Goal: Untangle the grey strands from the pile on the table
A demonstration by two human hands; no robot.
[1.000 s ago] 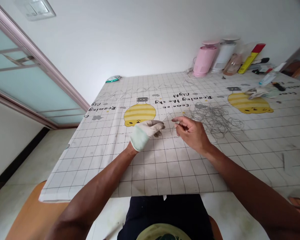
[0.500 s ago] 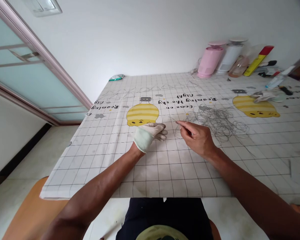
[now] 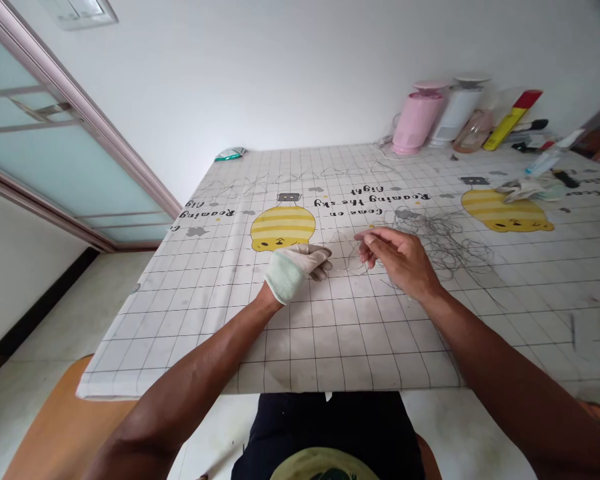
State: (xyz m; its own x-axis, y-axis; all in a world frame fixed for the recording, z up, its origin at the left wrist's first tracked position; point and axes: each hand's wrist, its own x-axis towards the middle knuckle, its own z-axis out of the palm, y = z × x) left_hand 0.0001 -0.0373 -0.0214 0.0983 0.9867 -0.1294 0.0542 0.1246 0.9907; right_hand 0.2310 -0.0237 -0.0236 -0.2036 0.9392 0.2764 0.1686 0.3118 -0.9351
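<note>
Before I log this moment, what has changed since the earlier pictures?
The right hand has shifted slightly toward the wall, and its fingers have gone from a close pinch to a looser pose; whether they let anything go is unclear. The gloved left hand, tangle of thin strands and pink cylinder stayed where they were.

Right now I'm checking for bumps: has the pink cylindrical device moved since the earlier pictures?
No: the pink cylindrical device keeps its place along the wall; only the camera view shifts.
</note>
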